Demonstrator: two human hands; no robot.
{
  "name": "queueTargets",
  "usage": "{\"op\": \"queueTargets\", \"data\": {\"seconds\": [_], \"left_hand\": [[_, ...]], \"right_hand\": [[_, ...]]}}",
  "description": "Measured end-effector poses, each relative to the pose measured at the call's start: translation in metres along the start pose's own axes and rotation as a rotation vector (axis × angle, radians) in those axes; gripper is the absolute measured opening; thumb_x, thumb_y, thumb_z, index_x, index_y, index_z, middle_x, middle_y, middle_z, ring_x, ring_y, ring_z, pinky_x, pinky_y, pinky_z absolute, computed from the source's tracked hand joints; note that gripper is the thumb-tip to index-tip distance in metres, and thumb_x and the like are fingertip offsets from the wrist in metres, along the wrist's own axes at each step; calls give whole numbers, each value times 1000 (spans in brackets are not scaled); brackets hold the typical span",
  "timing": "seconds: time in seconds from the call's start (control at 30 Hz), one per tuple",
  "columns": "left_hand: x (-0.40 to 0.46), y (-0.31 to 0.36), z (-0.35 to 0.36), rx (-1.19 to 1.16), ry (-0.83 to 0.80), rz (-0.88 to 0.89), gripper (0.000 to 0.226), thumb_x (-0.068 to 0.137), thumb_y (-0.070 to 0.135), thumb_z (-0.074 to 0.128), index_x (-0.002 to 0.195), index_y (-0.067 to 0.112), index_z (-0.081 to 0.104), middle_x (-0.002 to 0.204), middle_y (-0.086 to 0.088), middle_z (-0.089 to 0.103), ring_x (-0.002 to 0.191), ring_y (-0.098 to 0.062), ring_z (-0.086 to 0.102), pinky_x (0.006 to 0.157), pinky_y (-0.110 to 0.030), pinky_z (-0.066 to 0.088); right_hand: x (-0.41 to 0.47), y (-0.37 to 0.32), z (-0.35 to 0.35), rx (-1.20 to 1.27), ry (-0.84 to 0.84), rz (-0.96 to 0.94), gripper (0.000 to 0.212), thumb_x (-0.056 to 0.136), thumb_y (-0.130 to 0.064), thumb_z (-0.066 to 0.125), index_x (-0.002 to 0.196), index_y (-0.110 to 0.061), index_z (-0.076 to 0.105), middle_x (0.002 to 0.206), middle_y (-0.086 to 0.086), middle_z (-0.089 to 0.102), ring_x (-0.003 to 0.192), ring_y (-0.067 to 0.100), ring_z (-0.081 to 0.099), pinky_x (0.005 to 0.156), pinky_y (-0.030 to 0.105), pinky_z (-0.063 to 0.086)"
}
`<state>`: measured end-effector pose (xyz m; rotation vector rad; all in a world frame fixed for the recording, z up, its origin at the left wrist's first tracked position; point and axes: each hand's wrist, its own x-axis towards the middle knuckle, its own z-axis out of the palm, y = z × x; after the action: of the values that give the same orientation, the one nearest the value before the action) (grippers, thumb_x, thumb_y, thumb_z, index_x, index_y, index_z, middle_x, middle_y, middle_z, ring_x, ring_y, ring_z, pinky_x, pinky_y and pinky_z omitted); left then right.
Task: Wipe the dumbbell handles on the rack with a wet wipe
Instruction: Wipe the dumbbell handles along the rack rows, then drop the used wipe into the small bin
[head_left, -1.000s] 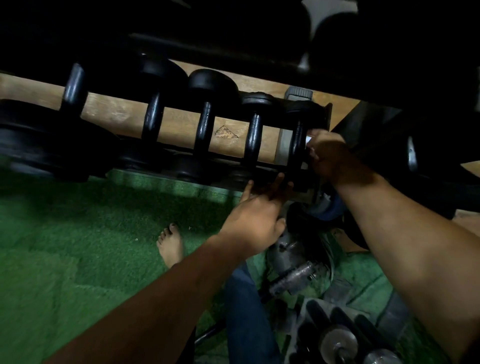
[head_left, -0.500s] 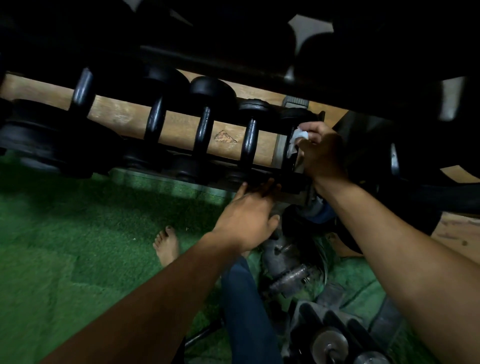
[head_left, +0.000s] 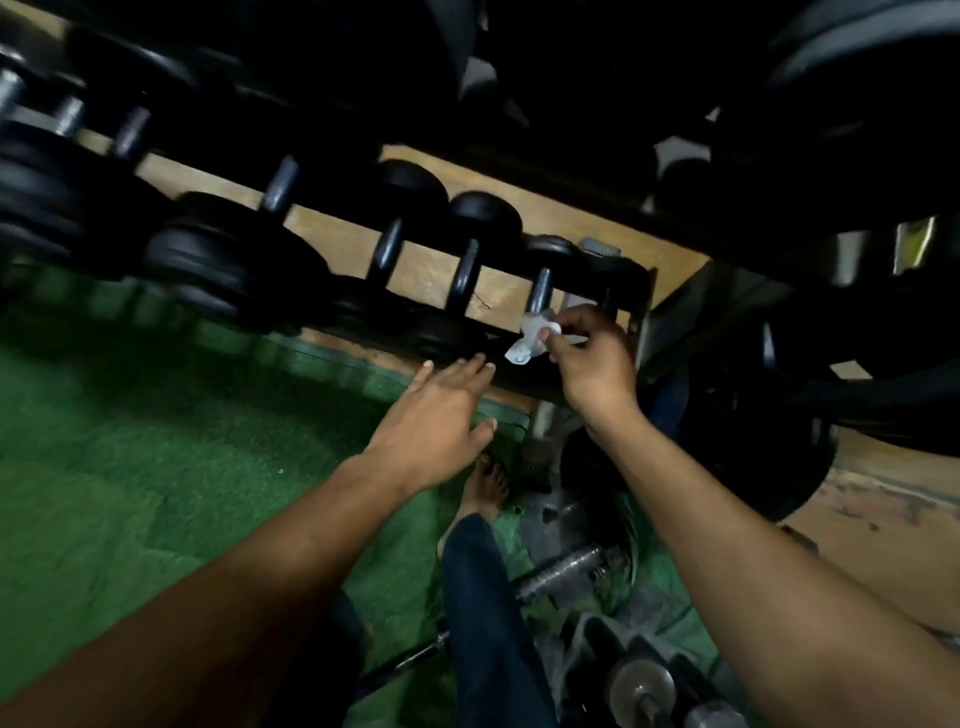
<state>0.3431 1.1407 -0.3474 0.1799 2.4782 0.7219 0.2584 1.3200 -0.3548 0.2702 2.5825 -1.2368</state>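
A row of black dumbbells lies across the low rack (head_left: 524, 387), handles pointing away from me. My right hand (head_left: 592, 358) pinches a crumpled white wet wipe (head_left: 530, 338) against the lower end of a dumbbell handle (head_left: 539, 291), the second from the rack's right end. My left hand (head_left: 441, 410) reaches forward with straight fingers, their tips at the rack's front rail just left of the wipe. Another handle (head_left: 464, 280) and one more (head_left: 385, 248) lie further left.
Green turf (head_left: 156, 457) covers the floor on the left. My bare foot (head_left: 485, 486) and jeans leg (head_left: 488, 613) are below the rack. Loose bars and metal dumbbells (head_left: 644, 686) lie at the lower right. Large black plates (head_left: 857, 322) hang at the right.
My right hand has moved the wipe left from the rightmost handle to the neighbouring one. My left hand has slid left along the rail. The view has swung left.
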Motion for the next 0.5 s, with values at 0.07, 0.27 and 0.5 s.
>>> {"op": "queueTargets", "data": {"seconds": [0.07,0.27,0.5], "left_hand": [[-25,-12,-21,-2,45,-9,74,101,42,53,163,16,20,170,1,14,156,-15,14,127,-39,6],[-124,-42,-97,-22,188,-50,73,101,41,54,162,16,22,170,1,15,156,-12,15,127,-36,5],[-256,-88,-194,-31,361,-171,72,101,40,55,162,16,24,170,1,15,156,-13,13,126,-39,5]], "right_hand": [[-18,-33,7,-26,17,3,7,90,-29,69,89,-27,61,84,-15,65,84,15,67,81,37,55],[-81,-141,33,2,-29,-34,11,88,-36,63,84,-31,54,88,-5,69,83,16,69,82,47,56],[-162,-296,61,-11,-49,-140,9,91,-23,65,94,-27,57,82,-12,67,82,8,63,77,35,51]]}}
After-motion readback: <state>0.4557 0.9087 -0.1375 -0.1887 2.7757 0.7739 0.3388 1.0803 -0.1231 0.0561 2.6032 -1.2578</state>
